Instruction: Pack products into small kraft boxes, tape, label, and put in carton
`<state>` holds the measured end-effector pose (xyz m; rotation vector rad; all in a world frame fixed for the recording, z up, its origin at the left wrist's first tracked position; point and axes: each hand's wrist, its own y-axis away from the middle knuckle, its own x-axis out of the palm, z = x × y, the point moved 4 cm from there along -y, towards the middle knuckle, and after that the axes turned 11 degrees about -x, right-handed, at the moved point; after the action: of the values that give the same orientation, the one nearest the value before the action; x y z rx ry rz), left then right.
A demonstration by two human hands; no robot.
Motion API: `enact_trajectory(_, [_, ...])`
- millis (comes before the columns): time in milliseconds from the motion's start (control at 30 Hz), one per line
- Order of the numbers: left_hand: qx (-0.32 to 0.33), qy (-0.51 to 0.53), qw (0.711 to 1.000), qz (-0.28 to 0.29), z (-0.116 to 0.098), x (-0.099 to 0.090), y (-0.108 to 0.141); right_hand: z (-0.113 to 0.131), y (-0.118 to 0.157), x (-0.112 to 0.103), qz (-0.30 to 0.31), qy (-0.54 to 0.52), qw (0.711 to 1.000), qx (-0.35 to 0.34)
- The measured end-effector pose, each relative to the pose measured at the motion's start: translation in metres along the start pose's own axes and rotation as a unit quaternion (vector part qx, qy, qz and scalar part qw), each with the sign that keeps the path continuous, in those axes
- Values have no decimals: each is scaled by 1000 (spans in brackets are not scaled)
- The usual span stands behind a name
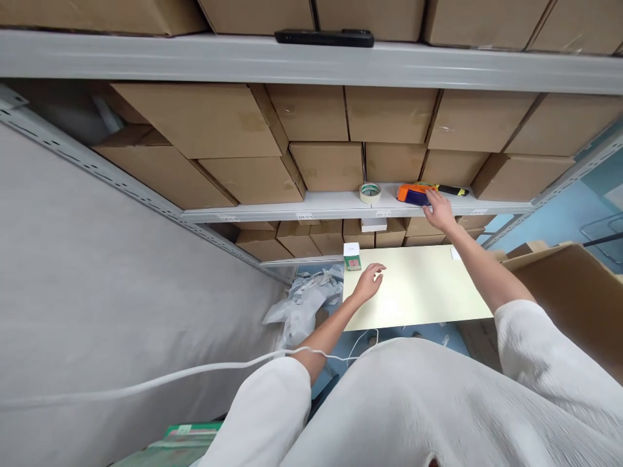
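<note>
- Currently, right hand [439,209] touches orange-and-blue tool [411,194], which rests unlifted on shelf [335,200], twelve o'clock; closure unclear.
- Left hand [370,283] hovers half-open, visibly empty, nine o'clock over tabletop [423,292].
- Green-and-white box [352,257] stands, tabletop's ten o'clock.

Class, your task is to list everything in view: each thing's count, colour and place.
Shelving rack: one, pale grey, ahead
Closed boxes: many, brown, on the shelves
Flat phone-like object: one, black, upper shelf edge
Tape roll: one, cream, middle shelf
Tool: one, orange and dark blue, right of tape
Slim tool: one, yellow and black, beyond it
Flat box: one, white, lower shelf
Table: one, pale yellow, centre
Small box: one, green and white, table's far-left corner
Plastic: crumpled heap, whitish, left of table
Cable: white, across left forearm
Open carton: one, brown, right
Left hand: one, bare, above table
Right hand: one, bare, on orange-and-blue tool
</note>
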<state>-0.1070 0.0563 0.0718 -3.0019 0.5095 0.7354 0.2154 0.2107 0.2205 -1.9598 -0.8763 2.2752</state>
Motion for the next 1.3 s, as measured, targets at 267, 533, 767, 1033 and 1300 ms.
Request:
enact_trajectory(267, [-24,5,1000,-3,-22,19,-2,-26,-35,9,67,25,997,-18])
enact_trajectory(533, [-33,8,999,-11,-33,46,-7,-24,-31,0,58,3,998,-24])
enact_trajectory(767, [-20,20,1000,10,-38,93,-24,-4,70,-20,-21,-51,998,-3])
enact_trajectory(1033, [-24,9,998,64,-41,152,-33,-21,231,54,55,-109,972,203])
enact_trajectory(1300, [-26,-9,993,112,-51,193,-37,-52,334,102,143,-78,915,369])
